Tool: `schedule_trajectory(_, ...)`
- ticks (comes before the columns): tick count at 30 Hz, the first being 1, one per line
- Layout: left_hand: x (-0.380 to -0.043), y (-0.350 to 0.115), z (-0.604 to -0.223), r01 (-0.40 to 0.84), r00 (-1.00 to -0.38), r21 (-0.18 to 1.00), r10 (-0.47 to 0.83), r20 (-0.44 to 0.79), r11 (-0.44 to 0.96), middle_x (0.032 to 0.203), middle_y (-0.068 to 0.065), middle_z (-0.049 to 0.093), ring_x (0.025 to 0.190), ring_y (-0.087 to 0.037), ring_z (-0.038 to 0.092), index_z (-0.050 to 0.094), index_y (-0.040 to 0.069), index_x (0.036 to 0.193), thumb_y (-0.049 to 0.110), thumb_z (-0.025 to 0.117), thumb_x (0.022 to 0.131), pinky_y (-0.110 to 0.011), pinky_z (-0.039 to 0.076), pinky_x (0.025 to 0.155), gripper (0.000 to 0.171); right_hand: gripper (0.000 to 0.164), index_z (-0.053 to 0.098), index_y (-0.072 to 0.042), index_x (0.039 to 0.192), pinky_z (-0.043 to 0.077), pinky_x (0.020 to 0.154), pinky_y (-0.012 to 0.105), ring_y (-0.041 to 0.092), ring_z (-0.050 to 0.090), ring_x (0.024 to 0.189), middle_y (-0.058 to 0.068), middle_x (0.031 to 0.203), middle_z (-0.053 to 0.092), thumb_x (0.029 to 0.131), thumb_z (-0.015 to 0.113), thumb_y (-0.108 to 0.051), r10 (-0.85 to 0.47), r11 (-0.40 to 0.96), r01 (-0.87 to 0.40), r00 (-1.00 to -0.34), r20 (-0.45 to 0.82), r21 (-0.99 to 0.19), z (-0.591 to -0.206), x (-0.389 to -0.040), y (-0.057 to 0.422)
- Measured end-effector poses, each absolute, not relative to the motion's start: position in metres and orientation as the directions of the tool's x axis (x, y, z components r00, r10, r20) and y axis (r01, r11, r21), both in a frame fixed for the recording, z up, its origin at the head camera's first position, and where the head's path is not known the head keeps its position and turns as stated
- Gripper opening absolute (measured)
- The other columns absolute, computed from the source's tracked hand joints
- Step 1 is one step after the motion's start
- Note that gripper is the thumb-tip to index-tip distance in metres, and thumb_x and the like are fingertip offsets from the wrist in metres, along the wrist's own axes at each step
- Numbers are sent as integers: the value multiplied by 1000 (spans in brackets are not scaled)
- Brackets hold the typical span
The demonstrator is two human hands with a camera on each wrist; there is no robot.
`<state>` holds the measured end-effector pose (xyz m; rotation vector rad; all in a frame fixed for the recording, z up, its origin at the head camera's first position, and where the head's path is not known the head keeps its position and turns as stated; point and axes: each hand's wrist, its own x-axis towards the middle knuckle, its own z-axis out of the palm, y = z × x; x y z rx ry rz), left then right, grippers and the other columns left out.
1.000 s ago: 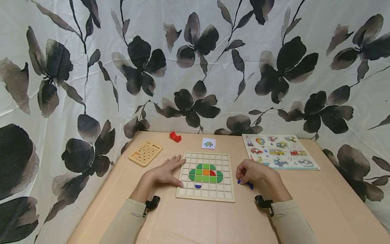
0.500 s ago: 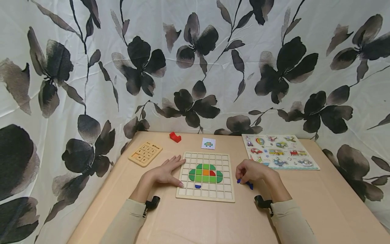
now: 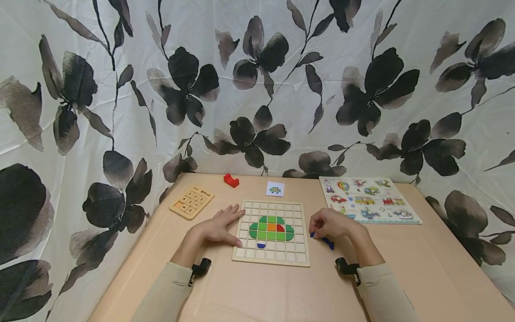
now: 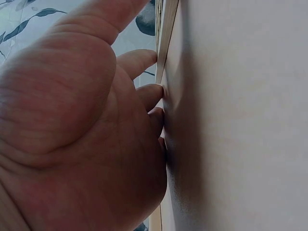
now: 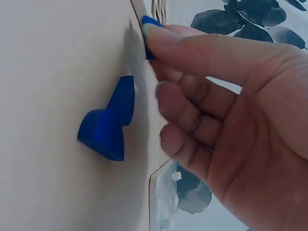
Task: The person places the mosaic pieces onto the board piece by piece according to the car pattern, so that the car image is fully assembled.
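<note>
My right hand (image 3: 331,223) pinches a small blue puzzle piece (image 5: 149,38) between thumb and forefinger, just right of the wooden grid board (image 3: 249,256). Below that hand, more blue pieces (image 5: 108,127) lie on the table. With fingers spread, my left hand (image 3: 217,228) rests at the board's left edge, its thumb on the frame. Green, orange and red pieces form a rounded shape in the board's middle cells. One blue half-round piece (image 3: 261,245) sits in a cell beneath that shape.
Behind the board lies a small pattern card (image 3: 275,189), with a red piece (image 3: 231,180) to its left. A wooden number puzzle (image 3: 192,202) is at the back left. A picture puzzle board (image 3: 370,200) lies at the back right, close to the right hand.
My right hand has lifted a blue piece from beside the others and moved slightly left toward the board. The left hand has stayed in place.
</note>
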<state>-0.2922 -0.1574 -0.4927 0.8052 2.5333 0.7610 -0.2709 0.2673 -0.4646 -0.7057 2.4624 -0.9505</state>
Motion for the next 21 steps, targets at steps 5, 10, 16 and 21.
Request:
schedule_trajectory(5, -293, -157, -494, 417, -766, 589, 617, -184, 693, 176, -16, 7, 163, -38, -2, 27, 17, 166, 56, 86, 78, -58, 0, 131, 114, 6, 73, -8, 91, 48, 56, 26, 15, 57, 66, 4, 78, 66, 90, 76, -2, -533, 635, -292, -835, -132, -715, -463, -270, 265)
schedule_trajectory(10, -294, -157, -495, 416, -765, 588, 617, -187, 694, 176, -16, 7, 163, -37, -2, 27, 17, 166, 57, 86, 77, -58, 0, 131, 114, 8, 76, -10, 98, 49, 66, 26, 19, 58, 79, 5, 87, 68, 93, 73, -4, -480, 633, -291, -874, -68, -718, -462, -271, 260)
schedule_trajectory(16, -294, -158, -496, 408, -767, 585, 611, -196, 701, 176, -14, 6, 163, -35, -3, 27, 20, 167, 58, 86, 77, -57, 0, 132, 114, 13, 75, -15, 99, 50, 71, 26, 20, 58, 85, 2, 92, 67, 93, 72, -4, -468, 621, -321, -884, -10, -715, -462, -272, 254)
schedule_trajectory(21, -293, -158, -495, 398, -770, 595, 607, -197, 698, 176, -12, 5, 164, -33, -4, 27, 21, 167, 58, 86, 77, -55, -2, 132, 114, 14, 73, -16, 97, 51, 71, 28, 20, 58, 86, 2, 93, 67, 93, 70, -3, -455, 623, -307, -891, -13, -720, -461, -271, 247)
